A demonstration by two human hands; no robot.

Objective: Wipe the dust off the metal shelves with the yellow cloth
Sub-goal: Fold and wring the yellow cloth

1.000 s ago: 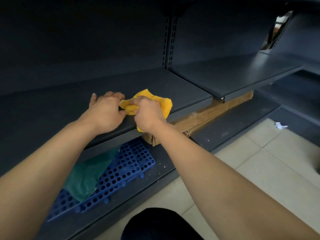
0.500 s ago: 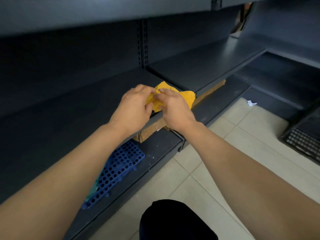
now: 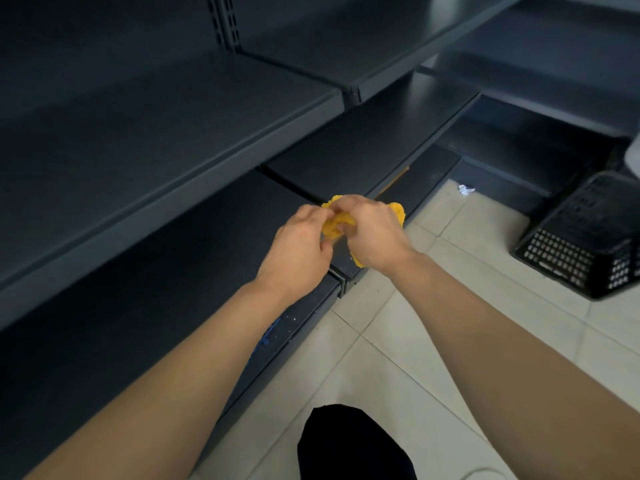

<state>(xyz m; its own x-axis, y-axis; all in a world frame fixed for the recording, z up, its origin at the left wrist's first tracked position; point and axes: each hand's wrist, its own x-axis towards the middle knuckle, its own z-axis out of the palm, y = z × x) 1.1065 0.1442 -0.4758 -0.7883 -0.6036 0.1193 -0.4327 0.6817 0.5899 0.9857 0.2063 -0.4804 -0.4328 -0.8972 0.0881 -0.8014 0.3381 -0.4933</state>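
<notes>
Fingers of left hand (image 3: 298,251) curled round bunched yellow cloth (image 3: 337,224), pinching its near side. Right hand (image 3: 374,233) just beside, touching the left, fingers likewise curled into the cloth (much of it hidden under this hand). Both seen over the front edge of the lowest of the metal shelves (image 3: 156,140), where two base sections meet. Dark tiers rising behind and to the left. Pale tiled floor (image 3: 433,323) to the right, with white paper scrap (image 3: 465,189) near the shelf foot and black perforated basket (image 3: 581,244) well apart at far right.
</notes>
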